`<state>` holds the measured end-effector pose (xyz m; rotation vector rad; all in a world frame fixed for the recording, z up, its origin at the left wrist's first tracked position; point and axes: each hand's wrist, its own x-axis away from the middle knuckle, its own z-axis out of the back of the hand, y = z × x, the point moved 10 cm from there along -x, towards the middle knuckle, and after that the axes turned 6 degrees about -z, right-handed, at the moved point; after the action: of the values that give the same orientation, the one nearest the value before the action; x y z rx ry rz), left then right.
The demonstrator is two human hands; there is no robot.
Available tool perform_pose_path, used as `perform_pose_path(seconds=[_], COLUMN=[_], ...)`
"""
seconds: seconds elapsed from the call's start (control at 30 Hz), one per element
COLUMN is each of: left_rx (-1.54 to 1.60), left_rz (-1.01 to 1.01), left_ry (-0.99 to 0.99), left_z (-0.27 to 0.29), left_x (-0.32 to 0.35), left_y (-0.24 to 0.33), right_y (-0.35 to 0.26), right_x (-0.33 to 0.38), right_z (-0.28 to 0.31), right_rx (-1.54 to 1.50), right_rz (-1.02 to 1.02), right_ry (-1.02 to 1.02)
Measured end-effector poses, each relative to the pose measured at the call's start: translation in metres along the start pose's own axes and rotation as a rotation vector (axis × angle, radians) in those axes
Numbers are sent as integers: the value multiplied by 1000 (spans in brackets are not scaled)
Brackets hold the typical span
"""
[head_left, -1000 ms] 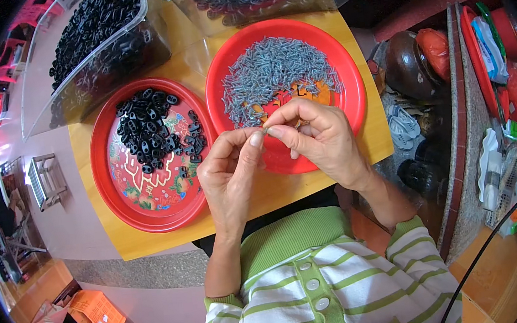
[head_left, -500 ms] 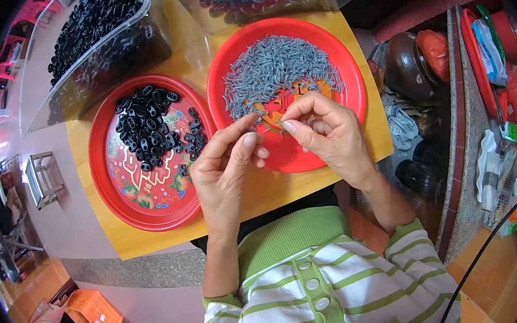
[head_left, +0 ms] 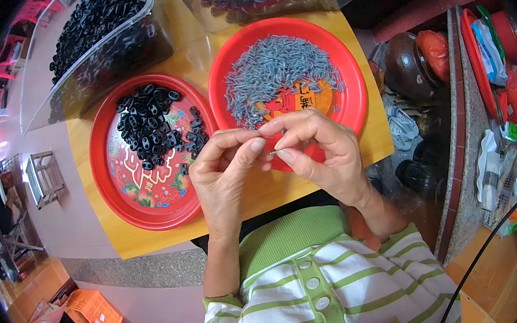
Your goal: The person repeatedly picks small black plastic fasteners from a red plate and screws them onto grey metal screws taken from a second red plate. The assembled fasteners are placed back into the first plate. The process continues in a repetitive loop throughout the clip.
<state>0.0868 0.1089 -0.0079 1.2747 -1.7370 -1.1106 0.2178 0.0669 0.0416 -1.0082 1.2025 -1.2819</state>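
My two hands meet over the near edge of a red round tray (head_left: 357, 97) heaped with small grey screws (head_left: 279, 61). Between the thumb and fingers of my right hand (head_left: 327, 151) is a small screw (head_left: 273, 153), its end pointing toward my left hand. My left hand (head_left: 224, 168) is closed in a pinch, and its fingers hide what they hold. Left of it, a second red tray (head_left: 105, 193) with a printed bottom carries a pile of small black oval plastic parts (head_left: 147, 123) with holes.
At the back left a clear bin (head_left: 152, 49) is full of black parts; another clear bin (head_left: 292, 6) stands behind the screws. Both trays rest on a yellow wooden table (head_left: 119, 242). To the right are a brown jar (head_left: 402, 61) and a ledge (head_left: 458, 140). A black cable (head_left: 481, 245) crosses the lower right.
My hands have come together, the right one moving left and slightly nearer to me. The screw in the right fingers now shows beside the left fingertips.
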Motion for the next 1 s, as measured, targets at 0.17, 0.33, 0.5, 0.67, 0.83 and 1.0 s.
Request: perform_pose_path(seconds=[0.17, 0.33, 0.5, 0.67, 0.83, 1.0], left_rx=[17, 96, 69, 145, 160, 146], left_rz=[42, 53, 67, 158, 173, 174], left_ry=[52, 31, 16, -25, -17, -23], left_z=[4, -3, -4, -6, -5, -5], left_x=[1, 1, 2, 5, 5, 5], left_y=[-1, -1, 0, -6, -8, -9], right_y=[1, -6, -17, -10, 12, 17], right_x=[6, 7, 4, -2, -7, -8], right_z=[2, 0, -3, 5, 1, 1], right_rx=[-83, 15, 121, 118, -95, -107], right_rz=[46, 99, 129, 87, -87, -149], right_ry=[55, 37, 16, 79, 60, 54])
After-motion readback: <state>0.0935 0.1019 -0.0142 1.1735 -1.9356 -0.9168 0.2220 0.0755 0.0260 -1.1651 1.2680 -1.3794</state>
